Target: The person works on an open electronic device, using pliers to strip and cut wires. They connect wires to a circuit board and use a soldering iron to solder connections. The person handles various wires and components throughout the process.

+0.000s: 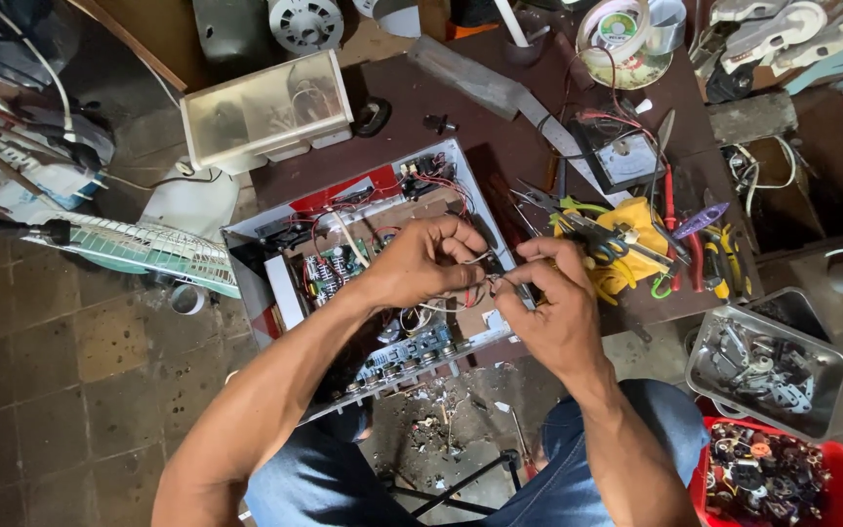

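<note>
Wires (475, 262) pinched between our left hand (421, 262) and right hand (550, 298), both closed on thin leads held just above the open amplifier chassis (363, 263) on the surface (500, 127), pliers (607, 244) lying near so tools stay within reach.

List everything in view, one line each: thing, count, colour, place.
open chassis: one, grey metal with red wires and green circuit boards inside, centre, under both hands
thin wire: one, pale, between the two hands
plastic box: one, cream, upper left
pliers and cutters: several, yellow, red, purple handles, right of the hands
metal tray: one, silver, holding metal parts, right
red bin: one, holding small parts, lower right
solder spool: one, white, top
left hand: fingers pinching the wire
right hand: fingers pinching the wire
</note>
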